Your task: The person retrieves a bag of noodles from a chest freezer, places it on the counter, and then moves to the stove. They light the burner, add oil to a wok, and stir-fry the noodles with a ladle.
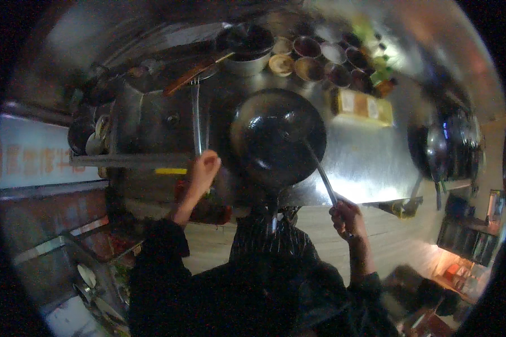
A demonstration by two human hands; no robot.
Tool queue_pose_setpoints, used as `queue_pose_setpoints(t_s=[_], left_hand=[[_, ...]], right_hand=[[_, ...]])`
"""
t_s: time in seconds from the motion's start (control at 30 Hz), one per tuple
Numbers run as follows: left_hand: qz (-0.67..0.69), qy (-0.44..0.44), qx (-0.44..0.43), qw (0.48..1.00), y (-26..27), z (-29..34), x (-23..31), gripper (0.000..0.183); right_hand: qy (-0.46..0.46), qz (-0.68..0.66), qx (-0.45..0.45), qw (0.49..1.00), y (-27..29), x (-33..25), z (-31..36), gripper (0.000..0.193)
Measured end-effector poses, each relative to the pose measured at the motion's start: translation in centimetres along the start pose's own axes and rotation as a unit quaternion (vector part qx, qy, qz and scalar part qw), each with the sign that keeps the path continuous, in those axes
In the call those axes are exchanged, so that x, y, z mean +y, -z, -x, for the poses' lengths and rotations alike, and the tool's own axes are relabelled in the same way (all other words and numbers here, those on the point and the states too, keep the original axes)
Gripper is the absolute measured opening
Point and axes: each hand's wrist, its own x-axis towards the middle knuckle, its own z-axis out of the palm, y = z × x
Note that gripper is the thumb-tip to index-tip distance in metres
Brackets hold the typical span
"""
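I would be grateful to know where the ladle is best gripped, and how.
Probably take the ladle by the outer end of its long handle, from the near right of the wok: the handle slants out over the rim there, while the head is inside. The right hand grips that end.

Bare hands: two, one left hand (206,167) and one right hand (347,218)
Central wok (264,151): one
Long-handled ladle (322,176): one
Long metal rod (197,121): one
Wooden handle (194,74): one
White bowl (246,66): one
Small round tubs (309,69): at least eight, the back ones too dim to count
Yellow box (364,108): one
Dark pans at right (439,143): overlapping, number unclear
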Motion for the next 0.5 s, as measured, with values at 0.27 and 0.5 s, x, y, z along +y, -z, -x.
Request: queue_pose_setpoints(t_s=[0.27, 0.5], left_hand=[[-0.054, 0.206, -0.243, 0.946, -3.2, 15.3, -5.3, 0.035], [-0.089, 0.220, -0.238, 0.942, -4.1, 19.3, -5.8, 0.038]], right_hand=[[0.073, 0.058, -0.055, 0.994, -4.2, -9.9, -3.1, 0.043], [0.233, 0.231, -0.105, 0.939, -12.9, -16.1, -13.7, 0.035]])
